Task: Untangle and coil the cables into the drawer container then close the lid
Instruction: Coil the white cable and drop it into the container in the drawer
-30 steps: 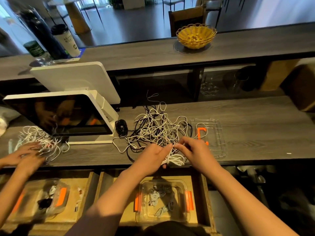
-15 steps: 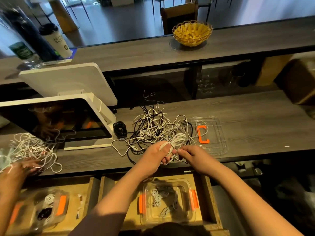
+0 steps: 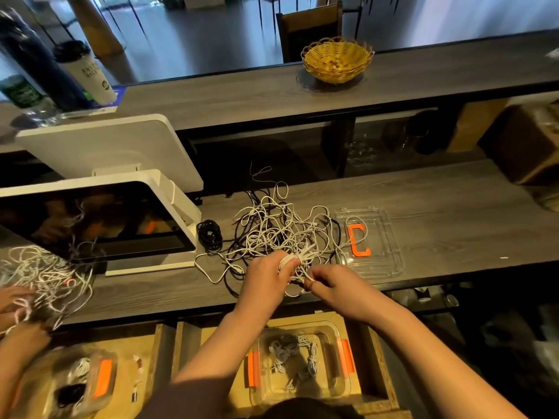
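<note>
I am looking down on the long grey wood-grain counter (image 3: 438, 213), which is carrying everything. At its left a white tablet-style screen on a stand (image 3: 99, 219) is sitting. Mid-counter, the tangled heap of white and black cables (image 3: 281, 225) is spreading from beside the screen's base to the clear plastic lid with an orange clip (image 3: 370, 240), which is lying flat at the heap's right edge; one white loop is lying across it. Below the counter edge, the open wooden drawer (image 3: 375, 358) is holding the clear rectangular container with orange side latches (image 3: 302, 367), and a few coiled white cables are lying inside it.

My left hand (image 3: 266, 282) is curling round a small bundle of white cable (image 3: 292, 261) at the heap's near edge. My right hand (image 3: 338, 287) is pinching a white strand just beside that bundle, fingers bent. The two hands are nearly touching.
</note>
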{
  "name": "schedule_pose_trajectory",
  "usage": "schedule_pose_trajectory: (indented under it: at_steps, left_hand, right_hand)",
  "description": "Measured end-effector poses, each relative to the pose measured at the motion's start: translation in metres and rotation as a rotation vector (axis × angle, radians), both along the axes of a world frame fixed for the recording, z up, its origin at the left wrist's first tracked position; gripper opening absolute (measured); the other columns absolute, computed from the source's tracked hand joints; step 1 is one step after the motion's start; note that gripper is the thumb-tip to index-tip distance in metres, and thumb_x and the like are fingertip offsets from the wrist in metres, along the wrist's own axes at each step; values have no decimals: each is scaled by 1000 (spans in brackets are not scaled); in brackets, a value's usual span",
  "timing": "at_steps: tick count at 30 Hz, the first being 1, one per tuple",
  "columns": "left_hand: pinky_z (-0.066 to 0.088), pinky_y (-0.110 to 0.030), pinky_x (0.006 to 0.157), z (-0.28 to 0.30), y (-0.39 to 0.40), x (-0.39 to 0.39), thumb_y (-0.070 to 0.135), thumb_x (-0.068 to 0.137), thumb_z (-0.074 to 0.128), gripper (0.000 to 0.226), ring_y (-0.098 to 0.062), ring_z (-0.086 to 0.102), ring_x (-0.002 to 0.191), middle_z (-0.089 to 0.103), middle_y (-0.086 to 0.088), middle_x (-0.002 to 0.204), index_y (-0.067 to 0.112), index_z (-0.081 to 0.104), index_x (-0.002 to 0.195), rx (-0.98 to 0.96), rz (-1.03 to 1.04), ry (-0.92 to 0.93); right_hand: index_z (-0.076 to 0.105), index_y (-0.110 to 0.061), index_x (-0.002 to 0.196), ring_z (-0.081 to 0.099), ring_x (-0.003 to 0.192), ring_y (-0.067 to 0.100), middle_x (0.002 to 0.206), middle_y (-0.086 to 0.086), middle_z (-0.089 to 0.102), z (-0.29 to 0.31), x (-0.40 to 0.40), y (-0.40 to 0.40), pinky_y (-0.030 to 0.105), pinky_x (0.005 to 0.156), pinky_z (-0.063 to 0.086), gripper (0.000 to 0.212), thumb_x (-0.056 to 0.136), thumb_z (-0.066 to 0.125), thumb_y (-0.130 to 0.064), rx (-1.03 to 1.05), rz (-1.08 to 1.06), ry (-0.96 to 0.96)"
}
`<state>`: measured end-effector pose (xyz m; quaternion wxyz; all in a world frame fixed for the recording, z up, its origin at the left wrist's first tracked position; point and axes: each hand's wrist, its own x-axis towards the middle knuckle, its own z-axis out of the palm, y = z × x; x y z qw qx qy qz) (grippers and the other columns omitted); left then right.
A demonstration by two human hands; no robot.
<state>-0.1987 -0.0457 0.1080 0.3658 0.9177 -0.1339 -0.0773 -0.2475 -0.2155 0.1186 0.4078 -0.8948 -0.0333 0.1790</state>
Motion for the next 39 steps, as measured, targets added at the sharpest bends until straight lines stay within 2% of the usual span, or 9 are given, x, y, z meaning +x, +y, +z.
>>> schedule_pose_trajectory:
  at_steps: [7,11,14,19,23,26,29,34,39]
  left_hand:
    - [42,-30,65,19,-1,18,38,99,60,25,-6,56,66,62,9,72,24,63,79,219,-204,179]
    - [47,-26,58,28,-1,26,37,100,59,16,1,60,61,65,8,75,24,63,92,237,-300,356]
    - [54,-31,61,35,5,31,33,101,57,14,-11,64,67,67,5,75,25,61,90,140,-393,515]
    - [52,-22,59,45,10,32,23,102,55,12,-8,58,62,66,0,75,19,64,95,-111,-512,710]
    - [50,-19,58,45,15,27,24,100,56,13,-8,55,60,64,1,74,14,64,99,-370,-505,840]
    - [49,-18,57,46,13,23,30,94,58,21,-7,54,59,63,1,72,11,64,101,-521,-454,866]
    - [49,-17,54,45,7,20,30,89,60,30,-6,53,58,63,0,71,7,63,109,-688,-298,869]
    - [44,-17,53,37,0,16,32,89,57,30,-6,49,57,58,-2,69,7,63,105,-922,-24,802]
    - [48,-20,60,24,-3,12,38,89,59,33,-8,55,62,63,2,69,8,66,101,-874,156,609]
  right_hand:
    - [68,-22,106,61,82,7,92,-8,68,-2,13,-12,26,73,50,14,99,57,-27,-96,26,-335]
    - [72,-18,103,65,83,13,92,-3,71,-1,19,-19,31,73,53,17,96,62,-29,-146,75,-440]
    - [72,-17,101,65,82,17,89,-1,70,-1,22,-25,38,73,54,20,97,61,-33,-190,66,-438]
    - [70,-23,101,63,67,13,76,-6,69,-6,16,-29,34,61,52,59,93,29,-66,-163,26,-431]
    - [70,-23,98,61,70,5,79,-9,70,-4,16,-32,25,62,45,18,92,61,-38,-110,-1,-380]
    - [68,-22,92,54,68,-8,78,-18,63,-1,12,-29,12,65,38,8,91,67,-14,-89,32,-333]
    - [70,-18,93,61,78,4,87,-7,68,-2,7,-19,23,72,48,17,98,58,-28,-70,11,-246]
    - [48,-36,74,51,64,-2,68,-13,53,1,4,0,20,59,37,29,103,47,-33,46,11,-195]
    - [61,-21,86,63,66,11,72,-4,65,-3,6,8,38,66,54,33,100,45,-46,72,-12,-245]
